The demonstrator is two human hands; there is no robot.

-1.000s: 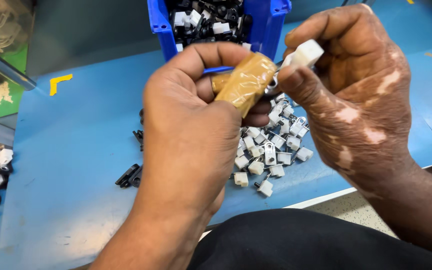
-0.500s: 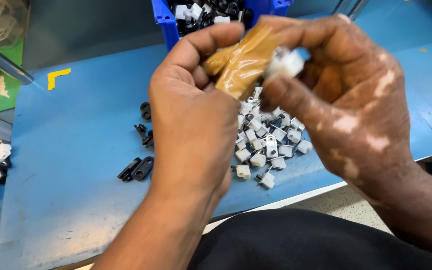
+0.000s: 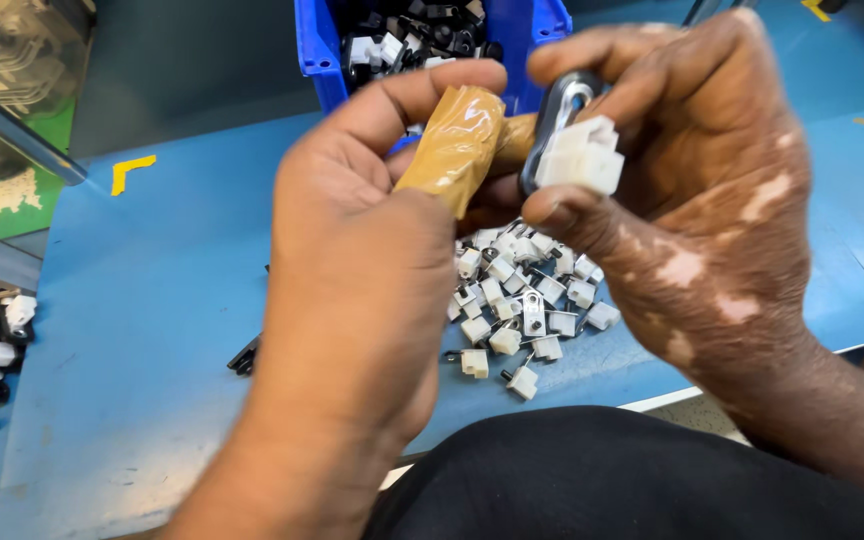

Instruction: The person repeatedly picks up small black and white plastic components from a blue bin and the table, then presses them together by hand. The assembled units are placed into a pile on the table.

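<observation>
While pinched only at thumb and fingertip of the right hand (image 3: 712, 200), white plastic block (image 3: 582, 155) pressed against dark oval clip (image 3: 552, 125), both raised above the counter (image 3: 152, 300). Left hand (image 3: 372, 260) curled alongside, tape-wrapped finger (image 3: 457, 145) touching the clip's side. Likely slip if that thin grip twists. Below both hands, loose pile of white blocks (image 3: 522, 300), ready to swallow a dropped piece. Beyond the fingertips, blue bin (image 3: 527, 40) of mixed parts.
</observation>
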